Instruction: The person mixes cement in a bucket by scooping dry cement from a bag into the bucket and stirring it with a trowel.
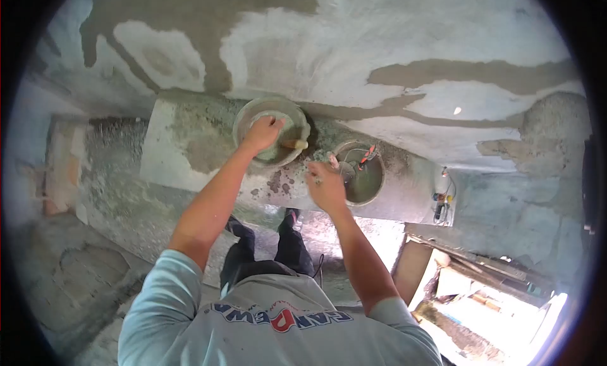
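My left hand reaches over a round bucket, its fingers curled together; whatever they may hold is hidden. In that bucket, which has grey-green contents, a tool with a pale wooden handle lies against the right rim. My right hand is at the left edge of a second, smaller bucket, fingers bent. Beside its fingertips is a pale, rounded, partly see-through thing, and I cannot make out whether the hand grips it. A tool with an orange-red and black handle stands in the second bucket.
Both buckets stand on a stained concrete ledge against a wall with dark damp-looking patches. Cables and a plug lie at the ledge's right end. An opening with boards and bright light lies at lower right.
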Demonstrator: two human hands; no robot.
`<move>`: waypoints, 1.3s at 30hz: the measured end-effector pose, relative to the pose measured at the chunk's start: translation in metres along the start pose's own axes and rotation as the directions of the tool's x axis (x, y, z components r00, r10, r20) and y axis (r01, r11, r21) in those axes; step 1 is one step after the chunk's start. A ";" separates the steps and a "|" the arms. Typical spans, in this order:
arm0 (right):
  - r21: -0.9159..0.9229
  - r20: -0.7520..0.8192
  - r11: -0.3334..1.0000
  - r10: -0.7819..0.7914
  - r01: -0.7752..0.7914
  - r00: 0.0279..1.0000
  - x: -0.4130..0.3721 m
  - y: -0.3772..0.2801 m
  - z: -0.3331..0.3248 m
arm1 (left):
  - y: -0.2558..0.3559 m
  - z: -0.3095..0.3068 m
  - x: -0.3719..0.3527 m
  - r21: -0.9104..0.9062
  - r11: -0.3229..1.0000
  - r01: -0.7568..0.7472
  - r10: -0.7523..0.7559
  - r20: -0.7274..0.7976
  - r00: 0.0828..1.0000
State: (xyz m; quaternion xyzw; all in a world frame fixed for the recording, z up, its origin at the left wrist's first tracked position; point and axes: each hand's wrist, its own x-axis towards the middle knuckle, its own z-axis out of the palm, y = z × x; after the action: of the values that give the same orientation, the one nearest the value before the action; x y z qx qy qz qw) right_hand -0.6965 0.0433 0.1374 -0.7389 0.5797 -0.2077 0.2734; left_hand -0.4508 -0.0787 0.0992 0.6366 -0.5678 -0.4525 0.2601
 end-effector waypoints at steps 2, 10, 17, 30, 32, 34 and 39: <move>-0.384 0.043 0.923 -0.011 0.027 0.999 0.031 -0.005 0.042 | -0.002 -0.003 0.000 -0.035 0.999 0.036 -0.036 -0.013 0.999; -0.152 0.120 0.912 0.399 -0.381 0.909 0.121 0.039 0.068 | -0.013 -0.017 0.002 -0.348 0.927 0.136 -0.152 -0.020 0.988; -0.088 0.129 0.989 0.126 -0.115 0.984 0.140 0.076 0.084 | -0.009 -0.015 0.003 -0.400 0.895 0.200 -0.233 -0.035 0.972; 0.146 -0.249 0.974 0.206 -0.174 0.946 -0.092 0.095 -0.183 | -0.017 -0.014 0.003 -0.410 0.893 0.186 -0.253 -0.116 0.960; 0.135 -0.218 0.956 0.286 -0.261 0.933 -0.105 0.131 -0.172 | -0.015 -0.011 0.004 -0.421 0.889 0.181 -0.255 -0.126 0.959; 0.099 -0.177 0.950 0.308 -0.295 0.935 -0.107 0.167 -0.145 | -0.007 -0.011 0.002 -0.361 0.906 0.221 -0.280 -0.121 0.952; -0.280 -0.036 0.941 0.187 -0.189 0.982 -0.069 0.206 -0.126 | -0.006 -0.007 -0.008 -0.286 0.929 0.236 -0.271 -0.087 0.959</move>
State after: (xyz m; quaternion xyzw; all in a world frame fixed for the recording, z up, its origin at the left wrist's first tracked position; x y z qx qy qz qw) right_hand -0.9452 0.0529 0.1014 -0.7107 0.6725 -0.0990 0.1813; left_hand -0.4412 -0.0714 0.0992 0.6896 -0.3954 -0.5156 0.3197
